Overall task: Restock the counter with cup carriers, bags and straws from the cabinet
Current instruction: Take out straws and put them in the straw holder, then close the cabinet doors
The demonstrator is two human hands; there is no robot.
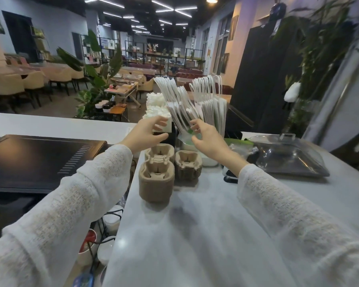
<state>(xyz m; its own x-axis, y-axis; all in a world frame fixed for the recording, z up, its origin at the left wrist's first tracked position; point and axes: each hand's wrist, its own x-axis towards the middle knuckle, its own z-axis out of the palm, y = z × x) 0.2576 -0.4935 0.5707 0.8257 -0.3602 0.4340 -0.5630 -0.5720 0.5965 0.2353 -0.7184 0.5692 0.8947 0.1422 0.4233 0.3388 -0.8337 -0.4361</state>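
Late stage, by look. Cup carriers (157, 172) stacked on worktop (205, 224), second stack (188, 164) just beside. Paper bags (211, 106) upright in two bunches at far edge; straws (156, 104) bunched in holder left of bags. Left hand (147, 132) at straw holder, fingers (161, 121) loosely spread, no grip. Right hand (207, 139) at base of left bag bunch, fingers (195, 124) part-curled; grip unclear. Left: tidying, probably. Cabinet out of view.

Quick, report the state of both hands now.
Left hand: open, reaching at the white straw box.
Right hand: open, fingers at the white paper bags.
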